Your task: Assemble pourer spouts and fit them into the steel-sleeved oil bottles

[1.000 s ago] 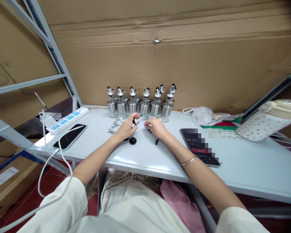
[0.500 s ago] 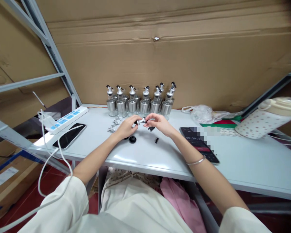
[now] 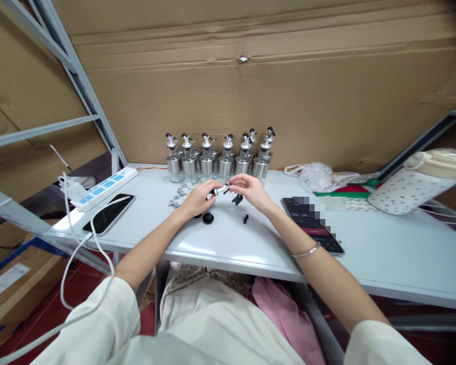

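A: What do you have in view, and what worries you?

B: I look down at a white table [image 3: 383, 263]. At the centre of the frame my left hand [image 3: 198, 198] and right hand [image 3: 251, 190] meet over a small white pourer spout [image 3: 219, 190], held just above the tabletop. My concern is that the part is tiny and gripped only at the fingertips; I judge a slip could drop it among the loose black pieces [image 3: 240, 208] lying just below right of it, or roll it off the near edge.

A: Anything else close by?

B: A black round cap [image 3: 207, 218] sits just below my left hand. Behind both hands stands a row of steel-and-glass dispenser bottles [image 3: 218, 159]; I think a wide elbow move could knock one over.

A: How are the fingers set?

B: Left fingers [image 3: 209, 188] are curled narrow, pinching the spout. Right fingertips [image 3: 233, 182] are nearly closed on its other end.

A: And the edges of the frame?

B: A phone [image 3: 108, 213] and power strip [image 3: 104, 188] at left, a timer device [image 3: 313, 230] at right.
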The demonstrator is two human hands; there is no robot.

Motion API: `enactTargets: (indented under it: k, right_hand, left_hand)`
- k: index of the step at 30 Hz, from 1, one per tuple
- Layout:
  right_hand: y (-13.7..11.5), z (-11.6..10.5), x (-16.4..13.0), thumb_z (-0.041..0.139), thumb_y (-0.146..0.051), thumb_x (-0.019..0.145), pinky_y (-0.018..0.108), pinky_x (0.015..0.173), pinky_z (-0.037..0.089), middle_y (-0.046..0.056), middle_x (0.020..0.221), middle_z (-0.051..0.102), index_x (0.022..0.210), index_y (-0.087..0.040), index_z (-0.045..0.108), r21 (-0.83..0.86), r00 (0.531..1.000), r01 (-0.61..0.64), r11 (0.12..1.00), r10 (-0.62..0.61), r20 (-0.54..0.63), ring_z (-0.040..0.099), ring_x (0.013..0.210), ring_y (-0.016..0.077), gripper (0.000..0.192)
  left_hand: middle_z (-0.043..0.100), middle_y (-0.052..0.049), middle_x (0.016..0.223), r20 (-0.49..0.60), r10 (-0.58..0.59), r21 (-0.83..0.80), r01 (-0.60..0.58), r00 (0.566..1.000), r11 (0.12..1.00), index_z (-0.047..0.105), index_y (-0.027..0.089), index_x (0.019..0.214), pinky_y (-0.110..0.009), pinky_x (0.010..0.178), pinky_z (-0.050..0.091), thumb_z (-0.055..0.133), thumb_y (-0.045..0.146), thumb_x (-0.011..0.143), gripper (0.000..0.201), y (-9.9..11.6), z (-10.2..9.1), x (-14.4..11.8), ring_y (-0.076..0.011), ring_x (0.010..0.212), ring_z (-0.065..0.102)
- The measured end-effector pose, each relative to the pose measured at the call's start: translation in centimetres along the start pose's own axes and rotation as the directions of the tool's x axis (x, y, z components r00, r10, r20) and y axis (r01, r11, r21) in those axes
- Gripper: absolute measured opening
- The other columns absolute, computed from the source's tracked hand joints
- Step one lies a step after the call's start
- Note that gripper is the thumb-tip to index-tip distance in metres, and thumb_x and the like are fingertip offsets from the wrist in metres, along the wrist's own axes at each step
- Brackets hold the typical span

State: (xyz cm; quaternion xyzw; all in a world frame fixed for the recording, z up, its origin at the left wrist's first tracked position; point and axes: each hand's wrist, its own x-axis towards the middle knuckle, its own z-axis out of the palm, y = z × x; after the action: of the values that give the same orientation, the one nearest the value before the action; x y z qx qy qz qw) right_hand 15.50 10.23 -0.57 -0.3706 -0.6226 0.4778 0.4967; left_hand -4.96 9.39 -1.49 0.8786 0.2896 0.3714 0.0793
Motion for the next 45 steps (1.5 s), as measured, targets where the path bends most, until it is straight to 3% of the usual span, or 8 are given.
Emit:
enactTargets:
  k: [13, 20, 30, 45]
  right_hand:
    - [0.0, 0.4, -0.3, 0.07, -0.032, 0.063, 0.028, 0.063, 0.043, 0.005, 0.086, 0.073, 0.092, -0.018, 0.06, -0.002, 1.0, -0.014, 1.0, 0.014, 0.017, 0.062, 0.065, 0.0123, 0.033]
    - [0.0, 0.9, -0.6, 0.071, -0.036, 0.061, 0.029, 0.072, 0.046, 0.006, 0.087, 0.073, 0.086, -0.018, 0.061, 0.013, 0.996, -0.073, 0.997, 0.074, -0.045, 0.064, 0.078, 0.0154, 0.032]
    - [-0.1, 1.0, -0.7, 0.078, -0.037, 0.053, 0.031, 0.068, 0.049, 0.0, 0.064, 0.065, 0.074, -0.017, 0.065, 0.051, 0.988, -0.12, 0.991, 0.124, -0.088, 0.058, 0.06, 0.0118, 0.032]
    - [0.1, 0.8, -0.5, 0.077, -0.037, 0.055, 0.03, 0.064, 0.05, 0.0, 0.061, 0.064, 0.069, -0.018, 0.065, -0.033, 0.991, -0.082, 0.996, 0.079, -0.106, 0.058, 0.059, 0.0125, 0.027]
  left_hand:
    - [0.062, -0.008, 0.114, 0.006, 0.034, 0.009, -0.034, 0.999, 0.999, 0.058, 0.016, 0.109, -0.033, 0.094, 0.047, 0.045, 0.0, 0.074, 0.041, -0.2, 0.3, -0.1, -0.0181, 0.107, 0.06]
    - [0.062, -0.007, 0.115, 0.044, 0.0, 0.097, -0.004, 0.999, 0.995, 0.059, 0.018, 0.108, -0.034, 0.091, 0.045, 0.048, 0.004, 0.074, 0.039, -0.1, 0.1, 0.1, -0.0205, 0.108, 0.059]
    - [0.064, -0.006, 0.11, 0.062, -0.054, 0.184, 0.042, 0.997, 0.982, 0.059, 0.018, 0.107, -0.032, 0.085, 0.04, 0.051, 0.008, 0.072, 0.038, 0.2, 0.1, 0.0, -0.0211, 0.103, 0.059]
    - [0.064, -0.006, 0.108, 0.076, -0.062, 0.177, 0.048, 0.995, 0.983, 0.059, 0.018, 0.106, -0.032, 0.084, 0.04, 0.051, 0.007, 0.072, 0.037, 0.5, 0.0, 0.0, -0.0216, 0.102, 0.059]
